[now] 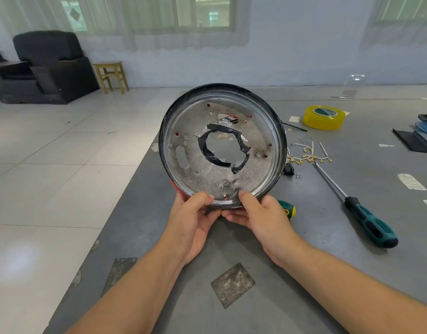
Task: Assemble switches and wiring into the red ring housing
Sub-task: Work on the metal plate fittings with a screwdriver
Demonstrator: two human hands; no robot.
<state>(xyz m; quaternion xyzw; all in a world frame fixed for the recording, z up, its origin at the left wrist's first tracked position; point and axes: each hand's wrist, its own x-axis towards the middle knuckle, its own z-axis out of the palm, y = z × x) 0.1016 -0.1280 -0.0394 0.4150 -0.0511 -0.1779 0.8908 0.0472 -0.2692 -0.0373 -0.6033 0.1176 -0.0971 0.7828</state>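
I hold the round housing (222, 145) tilted up on edge above the grey table, its metal underside facing me. Its outer wall shows red (180, 189) at the lower left, and black tape rings the central hole. My left hand (195, 218) and my right hand (258, 215) both grip the bottom rim, thumbs on the metal face and fingers behind. A bundle of white wires with brass terminals (306, 154) lies on the table to the right. A small black switch (289, 169) sits just beside the housing's right edge.
A long green-handled screwdriver (366, 216) lies to the right, and a second green and yellow handle (287, 208) pokes out behind my right hand. A yellow tape roll (324, 116) sits further back. The table's left edge (116, 213) drops to the tiled floor.
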